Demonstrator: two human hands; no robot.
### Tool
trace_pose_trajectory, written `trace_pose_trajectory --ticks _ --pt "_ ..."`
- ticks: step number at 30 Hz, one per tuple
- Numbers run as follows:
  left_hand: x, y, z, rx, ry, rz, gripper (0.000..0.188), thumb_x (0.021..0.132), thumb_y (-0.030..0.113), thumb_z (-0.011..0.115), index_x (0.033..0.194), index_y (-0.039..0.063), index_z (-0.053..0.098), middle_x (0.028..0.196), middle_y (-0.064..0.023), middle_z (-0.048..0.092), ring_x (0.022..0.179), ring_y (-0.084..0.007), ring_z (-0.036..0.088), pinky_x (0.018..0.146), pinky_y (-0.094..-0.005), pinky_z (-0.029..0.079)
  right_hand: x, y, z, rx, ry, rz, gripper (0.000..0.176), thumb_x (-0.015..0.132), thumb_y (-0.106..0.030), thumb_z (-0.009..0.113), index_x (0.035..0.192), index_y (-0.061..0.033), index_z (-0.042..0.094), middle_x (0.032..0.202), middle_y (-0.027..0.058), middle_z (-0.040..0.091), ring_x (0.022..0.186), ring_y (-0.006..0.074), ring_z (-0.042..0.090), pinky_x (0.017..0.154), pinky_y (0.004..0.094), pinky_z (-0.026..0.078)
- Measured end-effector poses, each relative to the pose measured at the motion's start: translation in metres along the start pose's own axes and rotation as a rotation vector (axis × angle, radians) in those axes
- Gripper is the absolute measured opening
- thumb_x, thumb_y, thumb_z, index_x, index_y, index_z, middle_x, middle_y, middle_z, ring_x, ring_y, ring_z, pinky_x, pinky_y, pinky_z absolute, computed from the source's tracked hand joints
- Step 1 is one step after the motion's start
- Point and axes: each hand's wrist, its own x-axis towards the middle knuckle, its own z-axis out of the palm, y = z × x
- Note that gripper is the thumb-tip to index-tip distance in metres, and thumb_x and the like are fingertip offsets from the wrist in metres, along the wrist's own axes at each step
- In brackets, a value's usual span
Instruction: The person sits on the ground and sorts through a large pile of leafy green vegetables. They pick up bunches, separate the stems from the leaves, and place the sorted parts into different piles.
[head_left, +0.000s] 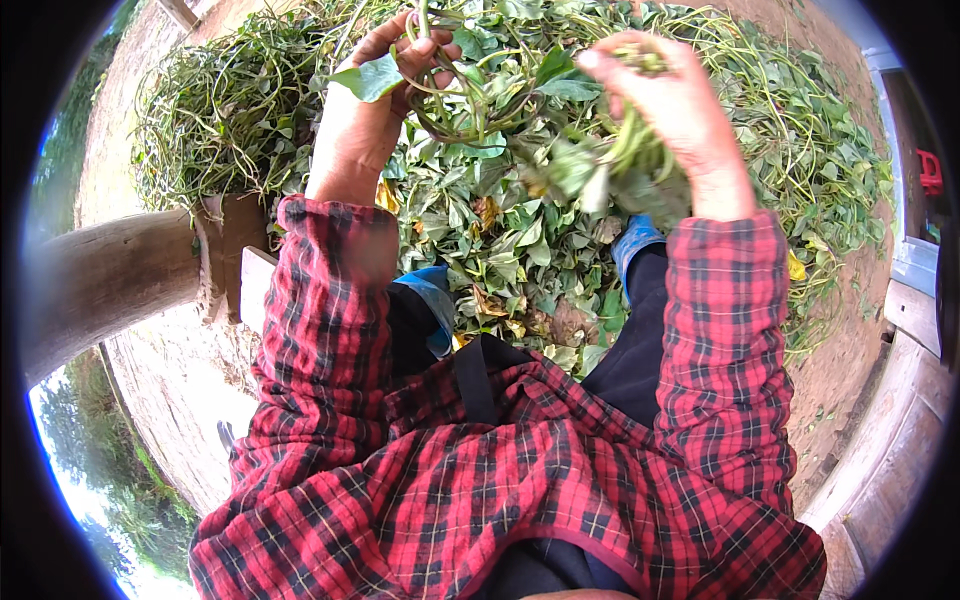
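Note:
My left hand (397, 67), at the upper middle, grips a green leafy vine (457, 112) that loops down and to the right, with one broad leaf lying over the fingers. My right hand (645, 82) is closed around a bunch of green stalks with leaves (622, 157) hanging below it, blurred by motion. Beneath both hands spreads a thick heap of cut vines and leaves (517, 217), mostly green with some yellow and brown ones. The far ends of the held vines are hard to tell from the heap.
A darker pile of vines (232, 112) stands at the upper left, beside a round wooden beam (120, 277) and post. My blue shoe covers (431, 296) touch the heap's near edge. At the right are a blue-grey frame (915, 259), wooden planks (877, 450) and bare earth (832, 375).

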Motion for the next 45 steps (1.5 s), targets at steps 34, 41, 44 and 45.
trace_pose_trajectory --ticks 34,41,44,45 --pt "-0.009 -0.003 0.002 0.142 0.117 -0.015 0.027 0.082 0.009 0.062 0.109 0.003 0.058 0.089 -0.0059 0.064 0.073 -0.0099 0.059 0.062 -0.0198 0.048 0.011 0.014 0.024 0.595 -0.009 0.020 0.018 0.084 -0.017 0.061 0.095 -0.0029 0.060 0.083 0.0053 0.062 0.073 0.0138 0.061 0.067 0.0259 0.051" --pt "0.002 -0.002 -0.020 -0.065 0.084 0.012 0.019 0.084 0.006 0.059 0.102 0.002 0.058 0.089 -0.0083 0.064 0.072 -0.0127 0.060 0.060 -0.0222 0.050 0.008 0.013 0.012 0.412 -0.061 0.008 0.019 0.074 -0.020 0.073 0.084 -0.0056 0.064 0.069 -0.0003 0.060 0.056 0.0078 0.054 0.055 0.0213 0.044" --pt "-0.003 -0.002 -0.006 -0.027 0.038 0.002 0.021 0.082 0.006 0.061 0.102 0.003 0.059 0.089 -0.0075 0.064 0.075 -0.0123 0.061 0.062 -0.0222 0.050 0.009 0.016 0.028 0.306 -0.056 0.081 0.023 0.074 -0.025 0.073 0.086 -0.0071 0.065 0.069 -0.0016 0.060 0.055 0.0069 0.052 0.055 0.0197 0.043" --pt "-0.005 -0.004 -0.002 -0.001 0.019 0.004 0.021 0.081 0.005 0.062 0.102 0.003 0.059 0.090 -0.0073 0.064 0.076 -0.0123 0.061 0.063 -0.0222 0.050 0.009 0.017 0.035 0.265 -0.062 0.108 0.026 0.075 -0.028 0.072 0.087 -0.0064 0.064 0.070 -0.0006 0.061 0.055 0.0072 0.052 0.055 0.0208 0.043"
